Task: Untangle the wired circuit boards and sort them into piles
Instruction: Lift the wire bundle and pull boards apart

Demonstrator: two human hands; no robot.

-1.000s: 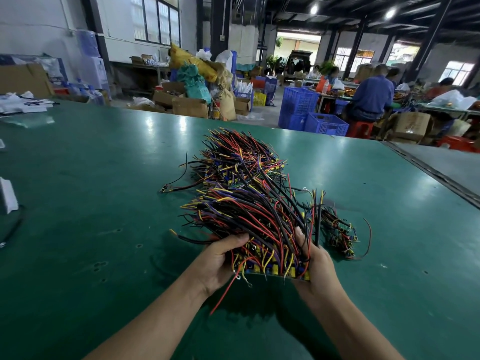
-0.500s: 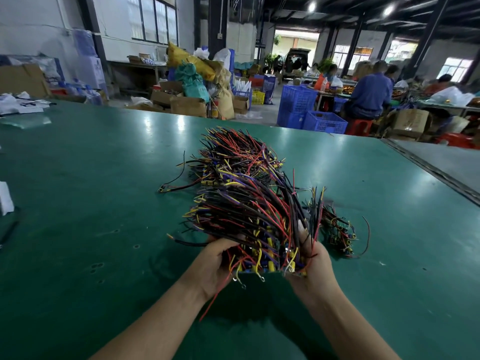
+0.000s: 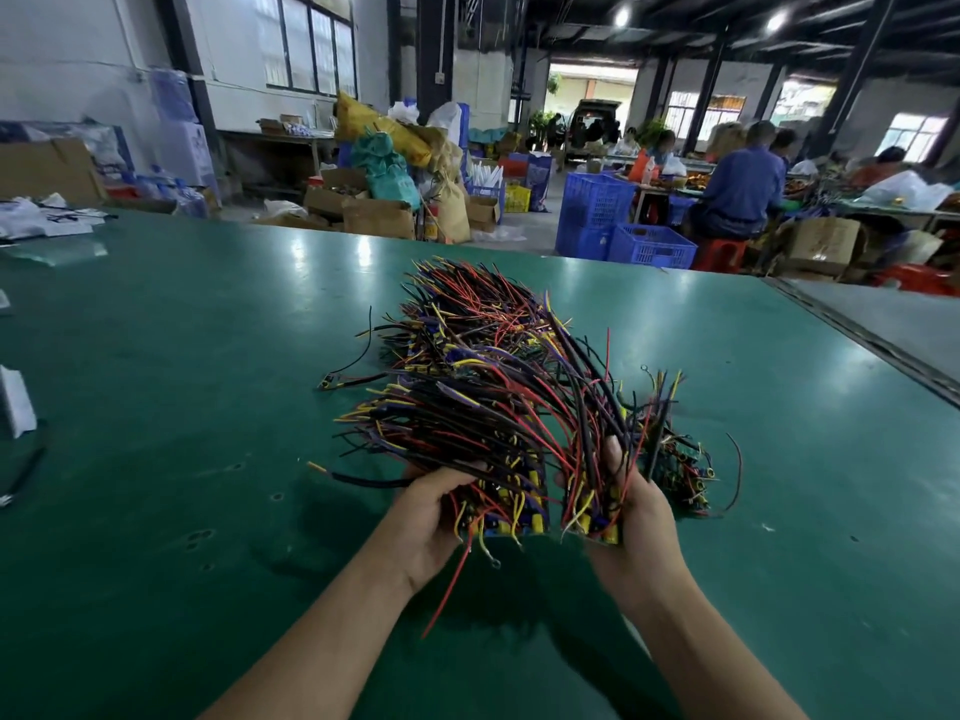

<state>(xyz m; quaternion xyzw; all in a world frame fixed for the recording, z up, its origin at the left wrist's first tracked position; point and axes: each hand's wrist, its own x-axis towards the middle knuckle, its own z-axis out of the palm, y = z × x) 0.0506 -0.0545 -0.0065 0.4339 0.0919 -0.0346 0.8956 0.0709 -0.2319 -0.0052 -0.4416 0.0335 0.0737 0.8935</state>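
A stack of wired circuit boards with yellow components (image 3: 511, 517) is being held in the left grip (image 3: 426, 517), the fingers curled under it and the thumb lying across the wires on top. A second stack of the same wired boards (image 3: 592, 511) is being clasped in the right grip (image 3: 641, 527), the thumb raised against its wires. The two stacks are being held side by side above the green worktop (image 3: 182, 356). A narrow gap is showing between their boards, while their red, black, purple and yellow wires are fanning upward and crossing together. A long red wire (image 3: 449, 589) is hanging down from the left stack. Just right of the right grip, a small tangle of boards and wires (image 3: 680, 470) is lying on the worktop. A larger heap of tangled wires (image 3: 467, 314) is lying beyond the held stacks. Past the far edge, blue perforated plastic crates (image 3: 652, 246) are standing on the floor, their contents being hidden by their walls. Brown cardboard boxes (image 3: 376, 218) are standing beside filled sacks (image 3: 387, 168); what is inside the boxes cannot be told.
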